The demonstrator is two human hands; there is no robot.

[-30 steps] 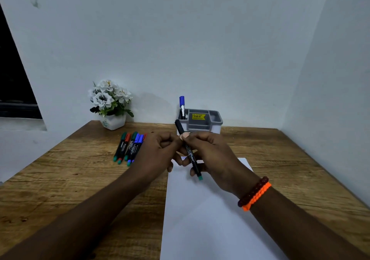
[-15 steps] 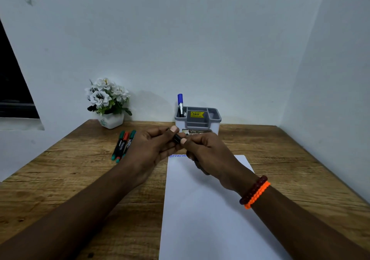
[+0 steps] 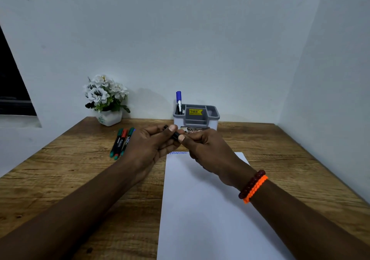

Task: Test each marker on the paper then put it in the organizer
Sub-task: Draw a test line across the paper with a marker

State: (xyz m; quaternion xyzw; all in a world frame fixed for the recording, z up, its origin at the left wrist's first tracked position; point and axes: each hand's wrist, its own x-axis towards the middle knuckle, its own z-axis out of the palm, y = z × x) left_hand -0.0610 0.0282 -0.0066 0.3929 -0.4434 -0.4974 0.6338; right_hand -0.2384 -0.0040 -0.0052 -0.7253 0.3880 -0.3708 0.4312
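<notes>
- Above the far edge of the white sheet of paper [image 3: 210,209], in the head view, both hands meet around a short black marker [image 3: 174,134], of which only a small dark stretch shows between them.
- The left hand [image 3: 149,145] has its fingers [image 3: 160,138] curled under the black marker and its thumb laid on top, so it grips one end.
- The right hand [image 3: 208,149] pinches the other end, thumb tip pressed against the barrel and the fingers folded in below; the rest of the barrel is hidden in the palm.
- Whether the cap is on or off cannot be told from here.
- The paper lies flat on the brown wooden surface [image 3: 60,179], with a short row of blue scribble [image 3: 178,153] at its far edge, just under the hands.
- The grey plastic organizer with a yellow price sticker [image 3: 197,115] stands at the back of the surface against the wall, beyond the hands, and a blue-capped marker [image 3: 179,101] stands upright in its left compartment.
- A small cluster of loose markers with green and red caps [image 3: 121,142] lies on the surface just left of the left hand, partly covered by it.
- A white pot of white artificial flowers [image 3: 106,101] sits at the back left corner.
- A dark red bead bracelet and an orange braided band [image 3: 253,185] circle the right wrist.
</notes>
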